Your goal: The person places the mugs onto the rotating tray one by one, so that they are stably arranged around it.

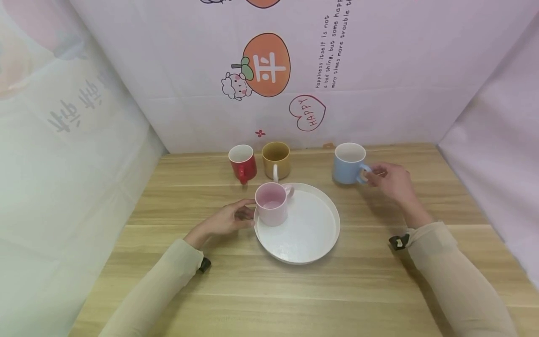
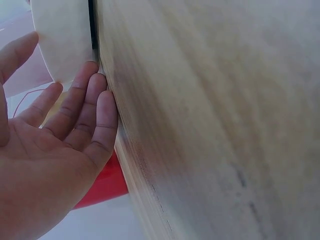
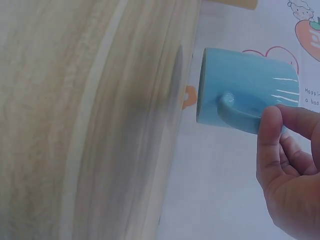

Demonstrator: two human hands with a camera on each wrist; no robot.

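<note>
My right hand (image 1: 391, 180) pinches the handle of a light blue mug (image 1: 347, 164) between thumb and fingers. In the right wrist view, the blue mug (image 3: 240, 87) is upright relative to the tabletop, its base slightly above the wood. A round white tray (image 1: 311, 229) lies mid-table, with a pink mug (image 1: 273, 213) standing on its left part, handle toward the back right. At the tray's left rim is my left hand (image 1: 227, 219). The left wrist view has this hand (image 2: 60, 135) with fingers loosely extended, fingertips against the tray's outer wall (image 2: 65, 40).
Behind the tray stand a red mug (image 1: 244, 164) and a mustard-yellow mug (image 1: 278, 161) with a white handle. A printed cloth (image 1: 189, 93) rises along the table's back edge, with pale cloth at both sides. The wooden table (image 1: 286, 299) extends toward me.
</note>
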